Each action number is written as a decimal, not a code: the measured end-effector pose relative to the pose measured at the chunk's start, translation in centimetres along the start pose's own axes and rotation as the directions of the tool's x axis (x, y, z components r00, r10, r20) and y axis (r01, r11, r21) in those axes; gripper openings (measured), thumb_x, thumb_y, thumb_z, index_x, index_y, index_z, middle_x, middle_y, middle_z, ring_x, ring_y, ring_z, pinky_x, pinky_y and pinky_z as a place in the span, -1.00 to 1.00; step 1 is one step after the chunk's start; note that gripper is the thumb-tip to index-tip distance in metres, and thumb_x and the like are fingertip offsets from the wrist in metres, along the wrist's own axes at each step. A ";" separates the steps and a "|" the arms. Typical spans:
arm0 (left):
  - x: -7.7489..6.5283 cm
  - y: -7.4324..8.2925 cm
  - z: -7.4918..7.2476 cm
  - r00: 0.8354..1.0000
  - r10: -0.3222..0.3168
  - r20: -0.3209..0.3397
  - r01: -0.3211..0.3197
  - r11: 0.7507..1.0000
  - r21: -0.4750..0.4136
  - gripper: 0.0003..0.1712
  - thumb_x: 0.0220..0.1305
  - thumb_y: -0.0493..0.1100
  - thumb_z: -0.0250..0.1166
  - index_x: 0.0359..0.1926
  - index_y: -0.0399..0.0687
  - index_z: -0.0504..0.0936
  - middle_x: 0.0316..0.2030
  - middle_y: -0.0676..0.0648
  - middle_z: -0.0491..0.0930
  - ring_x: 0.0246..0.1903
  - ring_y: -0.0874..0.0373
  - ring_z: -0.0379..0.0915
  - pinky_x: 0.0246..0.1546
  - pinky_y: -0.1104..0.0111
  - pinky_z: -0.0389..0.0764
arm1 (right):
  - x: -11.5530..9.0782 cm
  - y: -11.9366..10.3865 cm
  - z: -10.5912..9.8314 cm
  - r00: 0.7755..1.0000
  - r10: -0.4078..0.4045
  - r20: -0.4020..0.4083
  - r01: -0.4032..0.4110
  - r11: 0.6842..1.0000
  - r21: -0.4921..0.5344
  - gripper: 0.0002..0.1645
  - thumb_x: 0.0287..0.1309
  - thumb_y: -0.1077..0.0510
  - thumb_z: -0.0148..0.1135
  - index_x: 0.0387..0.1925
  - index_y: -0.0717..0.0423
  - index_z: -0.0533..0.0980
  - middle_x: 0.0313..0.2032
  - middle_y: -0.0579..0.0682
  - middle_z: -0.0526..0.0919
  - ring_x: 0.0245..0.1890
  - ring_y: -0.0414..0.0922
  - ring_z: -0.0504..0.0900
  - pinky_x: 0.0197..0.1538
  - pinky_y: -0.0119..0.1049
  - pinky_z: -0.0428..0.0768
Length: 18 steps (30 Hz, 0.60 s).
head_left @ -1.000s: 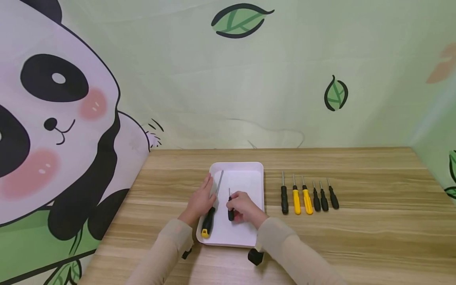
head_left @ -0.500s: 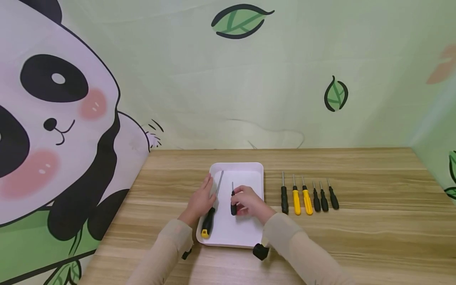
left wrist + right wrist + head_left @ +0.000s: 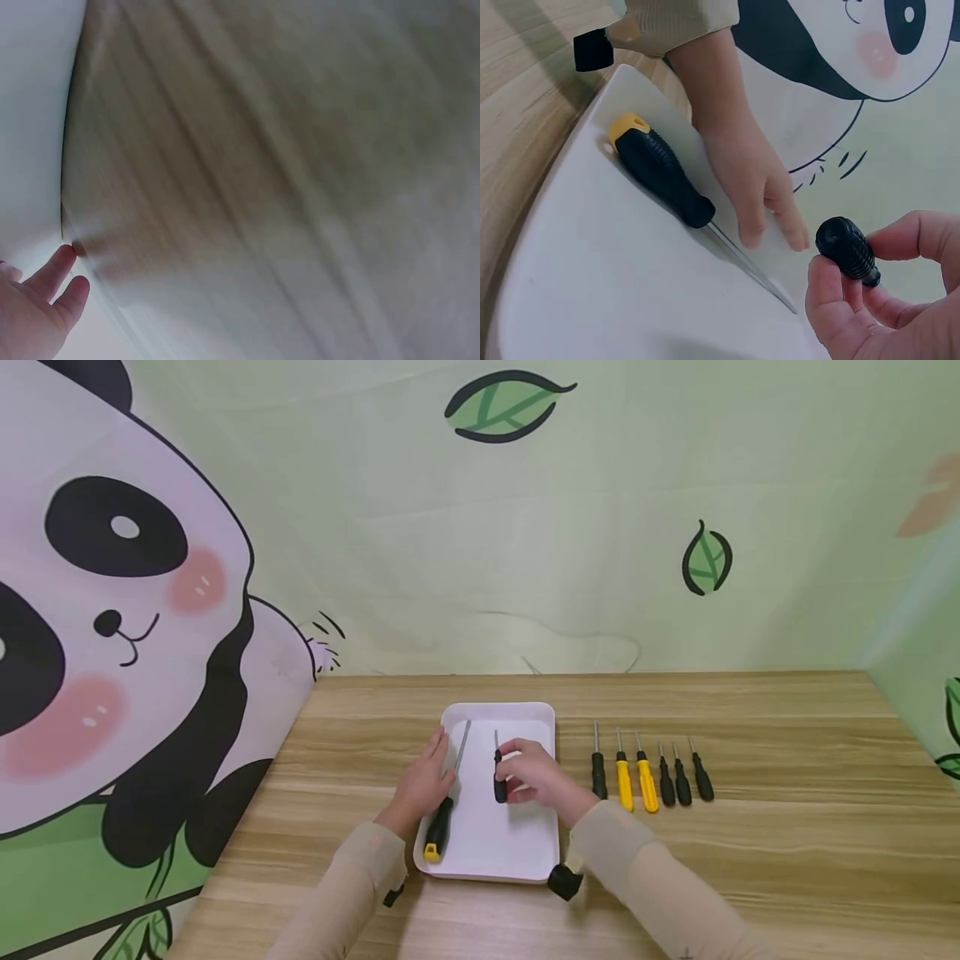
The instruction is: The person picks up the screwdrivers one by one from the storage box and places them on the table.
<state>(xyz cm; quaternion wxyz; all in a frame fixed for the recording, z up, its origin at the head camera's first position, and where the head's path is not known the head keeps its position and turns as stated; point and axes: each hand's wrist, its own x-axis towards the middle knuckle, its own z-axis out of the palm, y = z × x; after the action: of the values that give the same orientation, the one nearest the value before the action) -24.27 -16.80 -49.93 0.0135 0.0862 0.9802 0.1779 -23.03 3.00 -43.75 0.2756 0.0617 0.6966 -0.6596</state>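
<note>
A small black screwdriver (image 3: 500,787) is pinched by its handle between the thumb and fingers of my right hand (image 3: 536,774), over the white tray (image 3: 480,862). In the right wrist view its black handle (image 3: 845,247) points at the camera. My left hand (image 3: 426,783) rests with straight fingers on the tray's left side; in the left wrist view some of its fingers (image 3: 71,300) show at the outer edge. Beside that hand, a long screwdriver (image 3: 438,828) with a black and yellow handle lies in the tray, its shaft toward the far end.
Right of the tray, several screwdrivers lie in a row on the wooden table (image 3: 787,827): a larger black one (image 3: 597,772), two yellow ones, such as the nearer yellow screwdriver (image 3: 625,783), and small black ones (image 3: 682,783). A printed panda backdrop (image 3: 585,527) stands behind.
My right hand has moved right and slightly away from me over the tray, carrying the small black screwdriver. The left hand and the long screwdriver have stayed in place.
</note>
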 end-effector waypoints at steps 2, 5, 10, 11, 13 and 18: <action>0.0 0.1 0.0 1.000 -0.001 0.000 0.001 1.000 -0.004 -0.31 0.22 -0.08 -0.02 0.33 -0.16 0.02 0.37 -0.01 -0.12 0.10 -0.08 0.31 0.06 0.13 0.36 | -0.2 -0.2 -0.2 1.000 -0.004 0.001 0.004 1.000 0.009 -0.48 -0.15 0.41 0.02 -0.02 0.21 0.31 -0.56 0.03 0.47 -0.63 -0.11 0.47 -0.57 -0.33 0.52; -0.1 0.2 -0.1 1.000 -0.009 0.004 0.009 1.000 -0.007 -0.31 0.22 -0.08 -0.01 0.33 -0.15 0.01 0.38 0.00 -0.13 0.11 -0.08 0.31 0.06 0.13 0.36 | -0.4 -0.4 -0.6 1.000 -0.012 0.001 0.012 1.000 0.017 -0.47 -0.14 0.42 0.02 0.00 0.21 0.30 -0.56 0.03 0.46 -0.64 -0.12 0.47 -0.56 -0.33 0.53; 0.0 0.2 -0.1 1.000 -0.009 0.000 0.009 1.000 0.003 -0.31 0.22 -0.08 0.00 0.33 -0.15 0.02 0.38 -0.01 -0.13 0.09 -0.08 0.33 0.02 0.12 0.39 | -0.5 -0.7 -1.2 1.000 -0.012 0.003 0.012 1.000 0.020 -0.47 -0.11 0.43 0.02 0.01 0.19 0.29 -0.53 0.03 0.46 -0.63 -0.13 0.48 -0.55 -0.34 0.53; 0.0 0.1 -0.1 1.000 -0.010 0.000 0.010 1.000 0.004 -0.31 0.22 -0.08 0.00 0.33 -0.15 0.02 0.38 0.00 -0.13 0.10 -0.08 0.32 0.02 0.13 0.39 | -0.5 -0.8 -1.3 1.000 -0.013 0.004 0.013 1.000 0.019 -0.47 -0.10 0.43 0.02 0.01 0.19 0.29 -0.52 0.03 0.46 -0.63 -0.14 0.48 -0.55 -0.34 0.53; 0.0 0.1 0.0 1.000 -0.008 0.000 0.008 1.000 0.007 -0.31 0.22 -0.08 -0.01 0.33 -0.16 0.03 0.37 -0.01 -0.12 0.10 -0.08 0.31 0.02 0.12 0.39 | -0.6 -0.9 -1.5 1.000 -0.016 0.009 0.016 1.000 0.025 -0.47 -0.11 0.43 0.02 0.02 0.19 0.28 -0.53 0.02 0.45 -0.64 -0.14 0.47 -0.54 -0.34 0.53; 0.1 0.2 0.0 1.000 -0.006 0.002 0.006 1.000 0.007 -0.32 0.22 -0.07 -0.02 0.33 -0.15 0.02 0.38 -0.01 -0.13 0.10 -0.07 0.32 -0.03 0.13 0.43 | -1.2 -1.2 -2.3 0.999 -0.037 0.021 0.037 0.999 0.008 -0.45 -0.11 0.42 0.02 0.03 0.21 0.27 -0.53 0.01 0.46 -0.61 -0.14 0.48 -0.51 -0.33 0.55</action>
<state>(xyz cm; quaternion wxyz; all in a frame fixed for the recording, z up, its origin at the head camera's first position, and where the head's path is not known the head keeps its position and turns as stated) -24.30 -16.63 -49.91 0.0150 0.0833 0.9810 0.1743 -23.26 5.32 -42.21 0.2707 0.0428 0.6921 -0.6677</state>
